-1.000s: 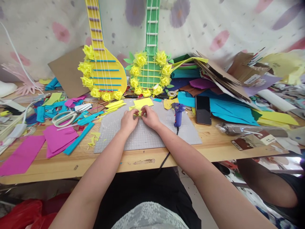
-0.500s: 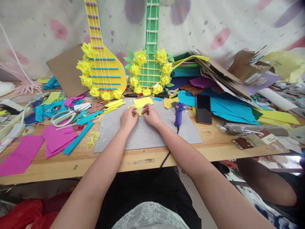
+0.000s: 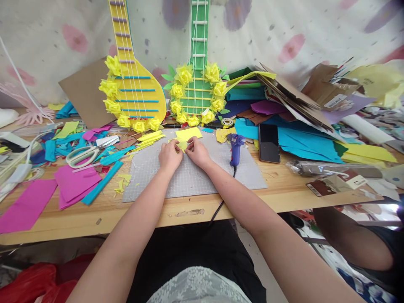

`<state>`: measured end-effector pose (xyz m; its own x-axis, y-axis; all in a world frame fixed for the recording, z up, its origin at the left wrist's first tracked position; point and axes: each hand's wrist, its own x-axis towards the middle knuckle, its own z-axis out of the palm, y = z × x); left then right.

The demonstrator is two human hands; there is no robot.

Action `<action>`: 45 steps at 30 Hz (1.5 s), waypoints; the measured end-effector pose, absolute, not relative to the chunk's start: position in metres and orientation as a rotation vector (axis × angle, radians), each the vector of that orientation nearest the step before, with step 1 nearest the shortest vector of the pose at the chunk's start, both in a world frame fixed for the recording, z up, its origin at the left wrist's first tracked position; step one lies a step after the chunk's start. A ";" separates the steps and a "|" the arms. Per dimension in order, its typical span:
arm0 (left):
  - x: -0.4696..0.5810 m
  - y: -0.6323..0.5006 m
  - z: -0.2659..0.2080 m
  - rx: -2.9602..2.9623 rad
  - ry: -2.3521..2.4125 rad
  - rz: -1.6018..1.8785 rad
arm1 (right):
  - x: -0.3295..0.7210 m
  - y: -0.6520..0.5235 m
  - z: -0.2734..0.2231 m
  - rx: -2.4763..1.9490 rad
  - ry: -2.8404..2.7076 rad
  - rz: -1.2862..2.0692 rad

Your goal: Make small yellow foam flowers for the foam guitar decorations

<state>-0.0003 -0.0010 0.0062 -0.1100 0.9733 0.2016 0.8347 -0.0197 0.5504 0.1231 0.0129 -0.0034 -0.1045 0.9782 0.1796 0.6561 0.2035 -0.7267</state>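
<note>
Between my two hands is a small piece of yellow paper point(image 3: 182, 145), held just above the grey cutting mat point(image 3: 195, 181). My left hand point(image 3: 170, 155) pinches its left side, and my right hand point(image 3: 198, 153) pinches the right side with bent fingers. Part of the paper is hidden behind the fingertips. Just beyond the hands a flat yellow paper sheet point(image 3: 188, 133) lies on the mat. A blue hot glue gun point(image 3: 235, 151) rests to the right of my right hand, its cord running toward the table's front edge.
Behind the mat stand a yellow paper instrument point(image 3: 145, 84) and a green one point(image 3: 198, 84), both trimmed with yellow paper flowers. Scissors point(image 3: 82, 157), magenta paper point(image 3: 77, 183) and scraps lie left. A phone point(image 3: 269, 143) and blue sheets point(image 3: 306, 145) lie right. A person's arm point(image 3: 350, 240) shows lower right.
My hands have drawn slightly closer together. The yellow paper between them now looks narrower and more gathered. The view has shifted a little.
</note>
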 end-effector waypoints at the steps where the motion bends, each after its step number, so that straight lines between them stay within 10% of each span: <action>1: 0.000 -0.001 0.006 1.920 2.015 0.825 | 0.123 0.013 -0.003 -1.521 -1.839 0.629; 45: -0.042 0.005 0.007 2.057 1.950 0.887 | 0.127 0.011 -0.007 -1.437 -2.027 0.452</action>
